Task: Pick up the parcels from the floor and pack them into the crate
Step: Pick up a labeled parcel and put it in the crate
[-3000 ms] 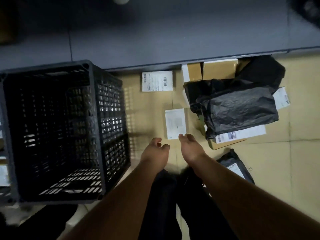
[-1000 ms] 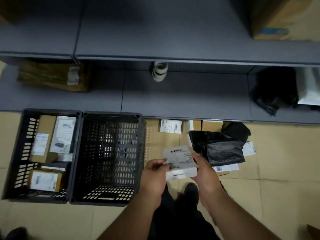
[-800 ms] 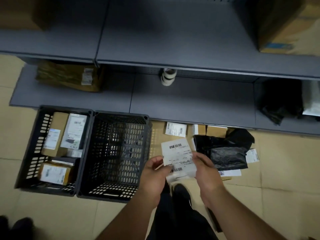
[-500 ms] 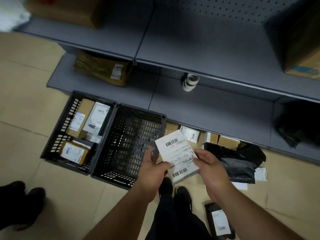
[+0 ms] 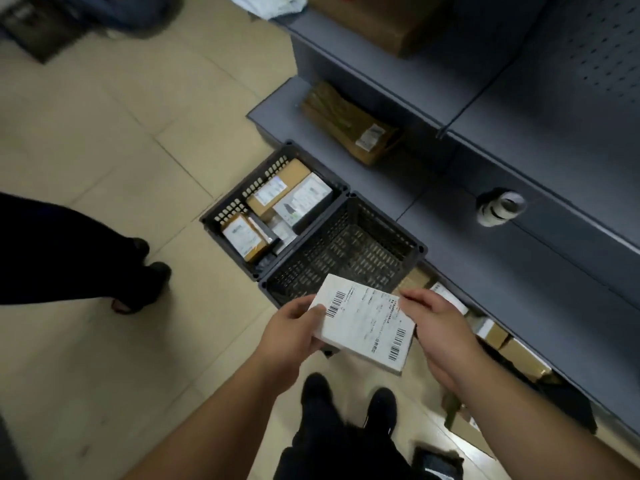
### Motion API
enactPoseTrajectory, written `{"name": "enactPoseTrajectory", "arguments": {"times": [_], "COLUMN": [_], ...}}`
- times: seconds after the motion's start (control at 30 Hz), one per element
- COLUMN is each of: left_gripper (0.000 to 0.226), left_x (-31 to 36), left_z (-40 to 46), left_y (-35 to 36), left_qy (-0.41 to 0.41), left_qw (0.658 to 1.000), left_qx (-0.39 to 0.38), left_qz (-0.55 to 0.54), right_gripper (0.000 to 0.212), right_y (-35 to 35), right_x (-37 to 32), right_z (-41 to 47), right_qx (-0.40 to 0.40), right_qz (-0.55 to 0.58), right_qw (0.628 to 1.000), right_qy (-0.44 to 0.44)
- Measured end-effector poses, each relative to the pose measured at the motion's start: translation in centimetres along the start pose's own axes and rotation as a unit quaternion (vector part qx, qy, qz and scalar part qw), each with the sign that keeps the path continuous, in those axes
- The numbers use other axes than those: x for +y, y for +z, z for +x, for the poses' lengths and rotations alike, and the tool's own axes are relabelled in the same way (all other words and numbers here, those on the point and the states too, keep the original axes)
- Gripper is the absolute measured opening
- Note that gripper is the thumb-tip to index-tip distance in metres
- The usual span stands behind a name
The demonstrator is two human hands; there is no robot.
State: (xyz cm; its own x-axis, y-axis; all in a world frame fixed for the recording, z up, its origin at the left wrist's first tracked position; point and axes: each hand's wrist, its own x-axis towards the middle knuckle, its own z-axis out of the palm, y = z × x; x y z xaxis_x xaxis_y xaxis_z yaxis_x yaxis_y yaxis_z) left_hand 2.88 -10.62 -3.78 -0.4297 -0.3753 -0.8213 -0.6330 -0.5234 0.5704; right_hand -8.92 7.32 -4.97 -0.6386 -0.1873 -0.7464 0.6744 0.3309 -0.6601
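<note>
White flat parcel point(image 5: 365, 322) with barcode labels on its face is up in the air, held between both hands just over the near corner of the empty black crate point(image 5: 349, 247). Left hand point(image 5: 292, 332) has its grip curled round the left edge, thumb on top near a barcode, fingers under. Right hand point(image 5: 438, 336) pinches the right edge, fingertips on the label (the rest of that hand's underside is hidden, so can't say how the other fingers sit). The parcel is tilted, not inside the crate.

Right beside it, touching, is a second crate point(image 5: 242, 202) that's got several brown boxes with white labels in it. More parcels lie on the tiled floor point(image 5: 104, 150) along the foot of the grey shelf unit point(image 5: 519, 237): a few brown boxes point(image 5: 523, 355) and something black. A tape roll point(image 5: 498, 207) sits on the bottom shelf, plus a brown package point(image 5: 349, 124) further along. Another person's dark legs point(image 5: 69, 251) stand off to the left.
</note>
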Motion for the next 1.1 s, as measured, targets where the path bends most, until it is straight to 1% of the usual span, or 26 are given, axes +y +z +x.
{"name": "enactPoseTrajectory", "arguments": {"times": [0.07,0.13,0.23,0.3,0.4,0.5,0.63,0.77,0.93,1.1], "left_gripper": [0.016,0.016,0.018,0.021,0.025,0.025,0.023,0.021,0.019,0.017], "left_x": [-0.2,-0.4,-0.5,-0.5,-0.5,-0.4,0.2,1.3,2.9,5.8], "left_z": [-0.6,-0.8,-0.7,-0.4,0.1,0.5,0.4,0.5,1.8,4.1], "left_y": [-2.1,-4.3,-7.7,-10.2,-14.6,-19.5,-26.0,-31.3,-35.5,-38.1], "left_qy": [-0.002,0.007,0.010,0.007,0.002,-0.001,0.001,0.002,-0.012,-0.031], "left_qw": [0.999,0.995,0.985,0.978,0.970,0.967,0.969,0.967,0.962,0.959], "left_qx": [0.020,0.057,0.105,0.122,0.137,0.143,0.161,0.174,0.198,0.212], "left_qz": [-0.041,-0.080,-0.139,-0.172,-0.200,-0.209,-0.190,-0.186,-0.187,-0.184], "right_gripper": [0.022,0.028,0.021,0.023,0.023,0.024,0.026,0.024,0.023,0.026], "right_y": [2.7,5.2,9.4,12.5,17.8,23.2,30.1,35.6,40.4,44.5], "right_x": [-0.5,-0.7,-1.3,-1.6,-2.0,-2.2,-2.7,-3.3,-4.6,-6.9], "right_z": [-0.1,-0.1,-0.5,-1.0,-2.2,-3.4,-5.3,-6.2,-5.8,-3.3], "right_qx": [0.004,0.005,-0.027,-0.056,-0.066,-0.070,-0.089,-0.096,-0.114,-0.132], "right_qz": [0.002,-0.007,-0.057,-0.073,-0.083,-0.098,-0.140,-0.154,-0.170,-0.191], "right_qw": [1.000,1.000,0.998,0.996,0.994,0.993,0.986,0.983,0.979,0.973], "right_qy": [-0.005,-0.008,-0.009,-0.007,-0.006,-0.011,-0.022,-0.019,-0.015,-0.006]}}
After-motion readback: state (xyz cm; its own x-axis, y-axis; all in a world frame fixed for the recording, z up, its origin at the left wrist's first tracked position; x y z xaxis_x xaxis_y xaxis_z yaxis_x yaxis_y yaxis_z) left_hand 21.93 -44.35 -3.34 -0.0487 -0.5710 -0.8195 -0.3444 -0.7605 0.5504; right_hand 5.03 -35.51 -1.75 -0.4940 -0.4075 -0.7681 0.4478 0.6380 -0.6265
